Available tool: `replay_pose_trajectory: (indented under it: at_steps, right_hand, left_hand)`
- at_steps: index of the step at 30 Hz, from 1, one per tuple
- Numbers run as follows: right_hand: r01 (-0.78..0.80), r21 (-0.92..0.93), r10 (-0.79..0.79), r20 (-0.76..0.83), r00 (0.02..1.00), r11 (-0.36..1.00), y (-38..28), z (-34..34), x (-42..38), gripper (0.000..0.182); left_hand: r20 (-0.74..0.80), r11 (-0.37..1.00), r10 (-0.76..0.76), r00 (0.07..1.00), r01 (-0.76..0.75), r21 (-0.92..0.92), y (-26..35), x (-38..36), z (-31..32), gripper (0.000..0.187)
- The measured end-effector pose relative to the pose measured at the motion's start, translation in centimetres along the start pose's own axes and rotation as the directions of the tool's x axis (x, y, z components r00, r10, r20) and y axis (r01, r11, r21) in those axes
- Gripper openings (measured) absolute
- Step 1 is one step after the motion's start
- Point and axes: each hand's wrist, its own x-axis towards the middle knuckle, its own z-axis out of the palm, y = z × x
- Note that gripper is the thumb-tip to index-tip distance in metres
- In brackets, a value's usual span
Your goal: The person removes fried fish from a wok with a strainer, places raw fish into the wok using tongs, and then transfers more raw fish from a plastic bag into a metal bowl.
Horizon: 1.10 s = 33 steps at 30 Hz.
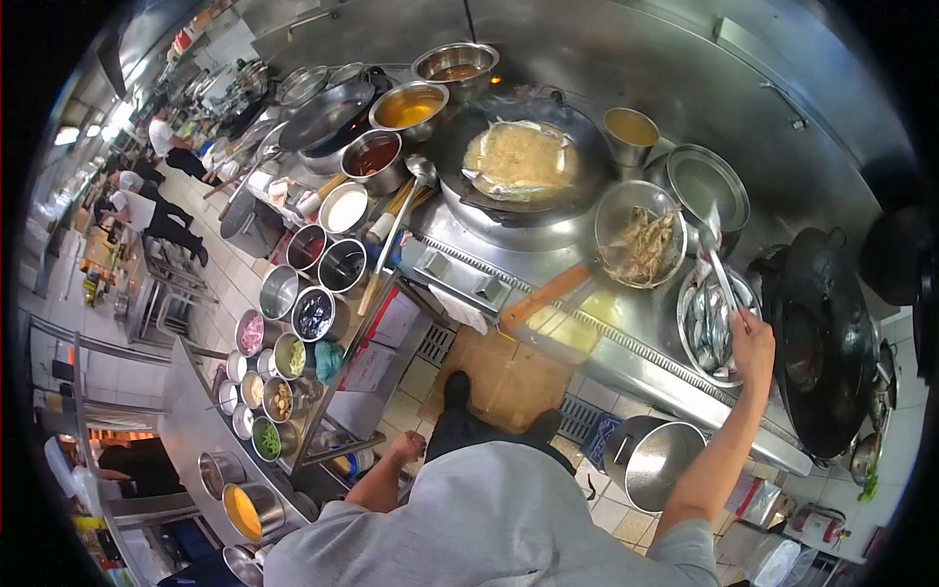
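My right hand (751,344) is closed around a pair of metal tongs (722,262), whose tips reach up toward a metal basin (702,161) of cloudy liquid. Below the tongs, raw silvery fish (712,318) lie in a steel bowl (685,344). To the left, a strainer with a wooden handle (548,293) holds browned fried fish (643,245). In the wok (452,161), fish (518,161) fry in bubbling oil. My left hand (407,448) hangs beside my body with its fingers curled in, nothing visible in it.
A ladle (419,174) lies beside sauce pots (374,161) left of the wok. Several ingredient containers (313,313) fill the left-hand counter. A large black wok (820,342) leans at the right. An open pot (667,468) stands low by my right arm. Other people (161,210) work far left.
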Motion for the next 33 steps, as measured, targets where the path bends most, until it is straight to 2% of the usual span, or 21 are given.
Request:
replay_pose_trajectory:
  at_steps: [1, 4, 7, 11, 13, 14, 15, 17, 18, 19, 22, 23, 26, 29, 33]
  right_hand:
    - [0.041, 0.0, -0.041, 0.008, 0.999, 0.999, -2.8, 0.6, 0.5, 0.042]
    - [0.138, 0.004, -0.138, 0.059, 0.989, 0.99, -12.4, 3.3, 1.7, 0.041]
    - [0.169, -0.067, -0.157, 0.162, 0.974, 0.983, -20.2, 8.6, 4.5, 0.04]
    - [0.333, 0.008, -0.328, 0.208, 0.922, 0.943, -32.4, 17.2, 6.3, 0.037]
    - [0.009, 0.085, -0.038, 0.352, 0.935, 0.996, -37.8, 22.0, 8.0, 0.039]
    - [0.009, 0.037, -0.022, 0.364, 0.931, 0.999, -40.0, 24.4, 9.1, 0.04]
    - [0.01, -0.01, -0.005, 0.377, 0.926, 1.0, -41.9, 26.8, 10.3, 0.041]
    - [0.119, -0.122, -0.088, 0.236, 0.968, 0.985, -43.7, 32.9, 13.0, 0.042]
    - [0.128, -0.175, -0.078, 0.266, 0.961, 0.976, -44.8, 35.0, 14.3, 0.041]
    - [0.14, -0.228, -0.069, 0.296, 0.953, 0.963, -46.0, 36.6, 15.3, 0.041]
    - [0.152, -0.352, -0.032, 0.325, 0.945, 0.923, -49.8, 38.2, 14.8, 0.041]
    - [0.148, -0.387, -0.016, 0.324, 0.946, 0.91, -51.2, 37.9, 13.7, 0.04]
    - [0.229, -0.491, -0.049, 0.354, 0.934, 0.841, -55.8, 36.5, 10.1, 0.041]
    - [0.264, -0.564, -0.029, 0.391, 0.92, 0.783, -55.5, 39.0, 12.6, 0.04]
    - [0.245, -0.527, -0.028, 0.386, 0.922, 0.813, -55.3, 36.1, 11.7, 0.04]
  left_hand:
    - [-0.008, 0.998, -0.046, 0.999, 0.046, -0.046, -0.5, 0.5, -0.2, 0.019]
    - [0.096, 0.985, -0.032, 0.995, 0.048, -0.165, -2.1, 2.7, -1.9, 0.018]
    - [-0.005, 0.972, 0.123, 0.992, -0.122, -0.199, -4.4, 4.1, -3.5, 0.02]
    - [0.055, 0.956, 0.068, 0.996, -0.049, -0.29, -7.2, 6.1, -7.0, 0.023]
    - [0.154, 0.978, 0.114, 0.982, -0.083, -0.192, -8.9, 7.2, -9.0, 0.024]
    - [0.201, 0.984, 0.131, 0.971, -0.104, -0.142, -9.7, 7.6, -9.8, 0.025]
    - [0.193, 0.967, 0.12, 0.974, -0.071, -0.244, -10.7, 7.7, -10.1, 0.025]
    - [0.18, 0.898, 0.089, 0.98, -0.001, -0.44, -12.5, 7.4, -10.1, 0.024]
    - [0.174, 0.847, 0.069, 0.982, 0.034, -0.531, -12.8, 7.6, -10.4, 0.024]
    - [0.182, 0.857, 0.042, 0.982, 0.058, -0.512, -12.8, 7.1, -10.9, 0.023]
    - [0.08, 0.708, 0.156, 0.984, -0.055, -0.704, -12.9, 4.7, -11.2, 0.022]
    - [0.084, 0.784, 0.001, 0.997, 0.051, -0.619, -12.2, 4.4, -11.1, 0.02]
    - [0.019, 0.831, 0.093, 0.995, -0.067, -0.553, -11.7, 2.4, -12.2, 0.019]
    - [0.053, 0.847, 0.047, 0.997, -0.012, -0.531, -11.6, 2.6, -12.6, 0.019]
    - [0.032, 0.912, 0.102, 0.994, -0.081, -0.401, -10.1, 3.4, -14.3, 0.02]
